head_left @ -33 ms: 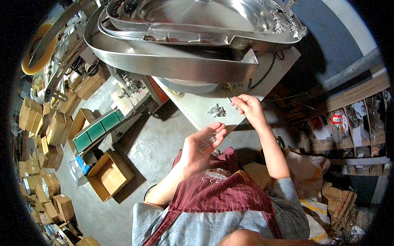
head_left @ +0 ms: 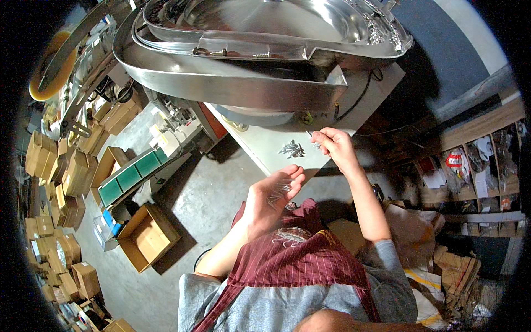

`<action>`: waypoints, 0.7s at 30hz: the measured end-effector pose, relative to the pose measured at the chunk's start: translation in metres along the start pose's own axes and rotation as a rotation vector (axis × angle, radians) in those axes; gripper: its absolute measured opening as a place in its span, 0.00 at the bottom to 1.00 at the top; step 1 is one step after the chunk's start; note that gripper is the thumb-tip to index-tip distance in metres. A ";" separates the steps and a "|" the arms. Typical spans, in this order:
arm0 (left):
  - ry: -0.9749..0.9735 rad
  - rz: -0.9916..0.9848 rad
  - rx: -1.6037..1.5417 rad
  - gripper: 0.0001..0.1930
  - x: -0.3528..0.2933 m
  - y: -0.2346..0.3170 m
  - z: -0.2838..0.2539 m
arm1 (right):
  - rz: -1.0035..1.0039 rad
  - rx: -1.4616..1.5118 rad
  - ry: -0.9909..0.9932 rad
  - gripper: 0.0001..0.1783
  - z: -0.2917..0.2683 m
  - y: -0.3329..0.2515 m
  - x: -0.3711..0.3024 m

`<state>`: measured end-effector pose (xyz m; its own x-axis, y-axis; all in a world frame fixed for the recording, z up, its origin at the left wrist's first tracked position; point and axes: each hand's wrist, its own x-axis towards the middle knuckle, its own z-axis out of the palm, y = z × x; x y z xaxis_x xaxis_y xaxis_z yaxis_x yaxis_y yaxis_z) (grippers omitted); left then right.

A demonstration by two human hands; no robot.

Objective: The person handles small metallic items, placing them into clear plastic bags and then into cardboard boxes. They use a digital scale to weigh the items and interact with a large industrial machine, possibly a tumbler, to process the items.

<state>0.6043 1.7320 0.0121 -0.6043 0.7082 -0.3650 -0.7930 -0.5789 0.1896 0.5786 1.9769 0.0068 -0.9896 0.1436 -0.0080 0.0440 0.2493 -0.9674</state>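
Note:
My left hand [head_left: 272, 193] is cupped palm up in front of my apron, with several thin, silvery screws [head_left: 279, 191] lying across the palm and fingers. Above the white tabletop [head_left: 260, 145], my right hand [head_left: 335, 145] is closed in a pinch. Small silvery screws [head_left: 317, 145] show at its fingertips, partly hidden by the fingers. Between the hands and the machine, a loose pile of similar screws [head_left: 292, 149] rests on the tabletop, just left of my right hand.
A large steel bowl feeder [head_left: 238, 83] stands on the table ahead, with screws on its track. To the left are a green conveyor belt [head_left: 130, 180], an open carton [head_left: 148, 238] on the floor and stacked boxes [head_left: 83, 171]. Shelves [head_left: 470, 191] line the right.

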 end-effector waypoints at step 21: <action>-0.005 0.021 -0.109 0.18 0.000 -0.001 0.004 | -0.014 -0.092 0.032 0.09 -0.004 -0.020 -0.013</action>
<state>0.6050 1.7342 0.0156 -0.6213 0.6974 -0.3572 -0.7673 -0.6338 0.0971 0.5912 1.9743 0.0271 -0.9853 0.1699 0.0146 0.0444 0.3384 -0.9400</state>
